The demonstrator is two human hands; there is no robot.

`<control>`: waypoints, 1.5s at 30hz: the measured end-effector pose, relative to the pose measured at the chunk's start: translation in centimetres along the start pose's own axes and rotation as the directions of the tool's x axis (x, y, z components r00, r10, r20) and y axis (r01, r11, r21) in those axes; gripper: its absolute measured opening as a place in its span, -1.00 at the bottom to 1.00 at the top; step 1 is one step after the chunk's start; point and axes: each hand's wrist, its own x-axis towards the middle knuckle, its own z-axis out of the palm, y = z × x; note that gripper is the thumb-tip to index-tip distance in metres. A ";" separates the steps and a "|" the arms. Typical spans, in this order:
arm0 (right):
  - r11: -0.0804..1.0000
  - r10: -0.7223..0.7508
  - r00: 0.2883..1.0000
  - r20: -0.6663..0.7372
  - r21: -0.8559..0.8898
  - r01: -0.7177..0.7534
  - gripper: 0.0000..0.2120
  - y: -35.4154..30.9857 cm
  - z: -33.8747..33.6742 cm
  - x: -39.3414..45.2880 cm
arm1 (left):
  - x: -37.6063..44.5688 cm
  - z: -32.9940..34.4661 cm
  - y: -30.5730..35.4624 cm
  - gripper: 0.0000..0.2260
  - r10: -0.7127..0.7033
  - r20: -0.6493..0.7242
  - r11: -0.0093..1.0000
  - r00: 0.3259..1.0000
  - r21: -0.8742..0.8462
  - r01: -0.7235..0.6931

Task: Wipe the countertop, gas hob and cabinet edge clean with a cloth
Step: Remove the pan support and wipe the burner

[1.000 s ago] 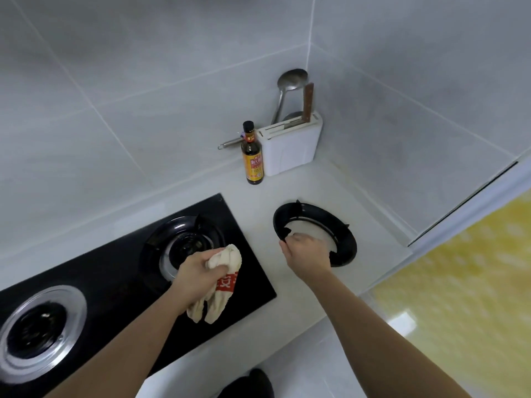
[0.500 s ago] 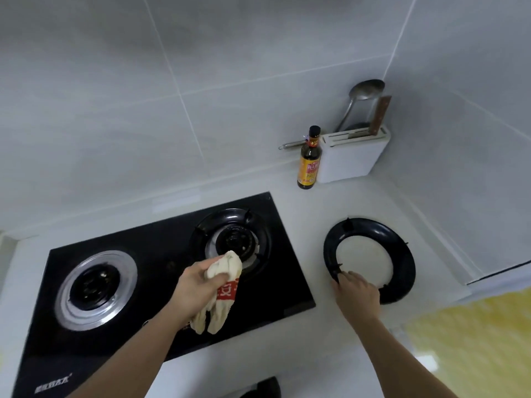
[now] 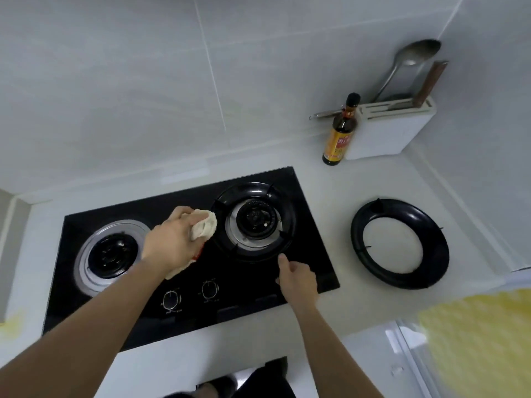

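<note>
A black glass gas hob (image 3: 311, 242) with two burners is set into the white countertop (image 3: 339, 179). My left hand (image 3: 169, 239) grips a bunched cream cloth (image 3: 204, 228) with a red patch and holds it on the glass between the burners. My right hand (image 3: 296, 278) hovers at the front edge of the right burner's pan ring (image 3: 254, 255), index finger out towards the ring and the other fingers curled, holding nothing. The left burner (image 3: 109, 254) has no pan ring on it.
A loose black pan ring (image 3: 439, 254) lies on the countertop right of the hob. A dark sauce bottle (image 3: 339, 133) and a white knife holder (image 3: 388, 130) with a ladle stand in the back corner. Two knobs (image 3: 189, 295) sit at the hob's front. The cabinet edge (image 3: 408, 349) runs lower right.
My right hand let go of the loose ring and moved left to the right burner's front. My left hand carried the cloth up onto the glass between the burners. The view swung left.
</note>
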 end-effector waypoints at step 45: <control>0.978 0.202 0.979 0.043 0.037 -0.203 -0.57 -1.0 3.2 4.5 | 4.1 -0.5 1.4 -0.48 0.438 0.468 0.726 0.767 0.318 -0.609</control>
